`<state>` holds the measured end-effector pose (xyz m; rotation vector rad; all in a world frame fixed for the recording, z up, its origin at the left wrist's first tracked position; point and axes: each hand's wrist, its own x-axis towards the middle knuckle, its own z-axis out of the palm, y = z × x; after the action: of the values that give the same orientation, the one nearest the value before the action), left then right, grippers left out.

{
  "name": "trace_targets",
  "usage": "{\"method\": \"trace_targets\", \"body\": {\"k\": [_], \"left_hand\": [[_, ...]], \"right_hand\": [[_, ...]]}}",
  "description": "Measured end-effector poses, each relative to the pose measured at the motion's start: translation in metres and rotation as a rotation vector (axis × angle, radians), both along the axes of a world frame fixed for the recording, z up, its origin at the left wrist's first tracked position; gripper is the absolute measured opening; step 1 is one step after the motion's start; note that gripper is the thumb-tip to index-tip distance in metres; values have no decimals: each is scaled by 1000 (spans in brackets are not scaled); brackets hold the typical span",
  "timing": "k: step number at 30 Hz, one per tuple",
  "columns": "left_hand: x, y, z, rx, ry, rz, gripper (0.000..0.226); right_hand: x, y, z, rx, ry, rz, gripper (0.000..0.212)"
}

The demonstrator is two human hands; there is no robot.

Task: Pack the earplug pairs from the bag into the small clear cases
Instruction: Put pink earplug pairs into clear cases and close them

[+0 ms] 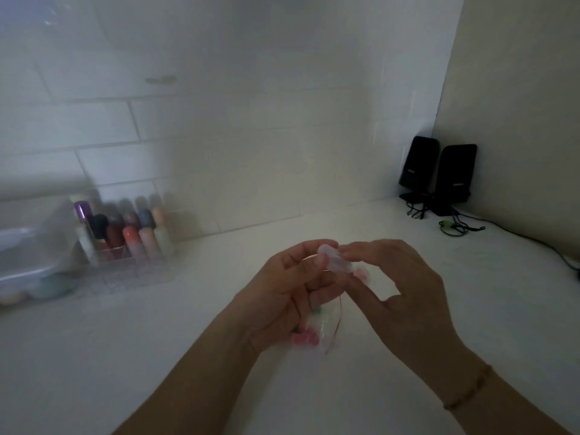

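Up close, above the white desk (94, 356), both hands meet around a small clear case (334, 257). The left hand (282, 296) has its fingers curled, pinching the case's left end between thumb and fingertips, while the right hand (398, 277) reaches in from the right with its fingertips touching the case's other end; so both are closed on the same case, held in the air. Whether its lid is open is too blurred to tell. Just under the left hand lies a clear plastic bag (326, 328) with a thin red strip along its mouth, and pink earplugs (304, 337) show inside it near the heel of that hand. A thin beaded bracelet (467, 389) sits on the right wrist. Far left on the desk, against the tiled wall (219, 146), stands a clear organizer (125, 265) holding a row of small bottles with coloured rounded caps, beside a translucent plastic box (31, 243). In the far right corner two black speakers (439, 174) stand upright, their cables trailing along the desk.
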<state>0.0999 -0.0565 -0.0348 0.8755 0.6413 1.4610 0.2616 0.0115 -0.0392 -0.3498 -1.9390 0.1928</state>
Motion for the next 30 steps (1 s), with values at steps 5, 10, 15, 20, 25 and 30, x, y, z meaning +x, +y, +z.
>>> {"method": "trace_targets", "body": {"k": [5,10,15,20,25,30], "left_hand": [[0,-5,-2,-41,21,-46,60],[9,-3,-3,-8,56,28,56],[17,-4,-4,-65,20,-121,52],[21,-2,-5,-26,-19,37,40],[20,2,-8,-22,-13,159,33],[18,-1,-7,-106,-9,-43,64]], "right_hand": [[-1,-4,-3,67,25,16,19],[1,-7,-2,161,2,-61,18],[5,-21,-6,-187,135,171,22],[6,-19,-5,-35,102,47,18],[6,-13,-3,111,86,29,16],[10,-10,-5,77,124,31,14]]}}
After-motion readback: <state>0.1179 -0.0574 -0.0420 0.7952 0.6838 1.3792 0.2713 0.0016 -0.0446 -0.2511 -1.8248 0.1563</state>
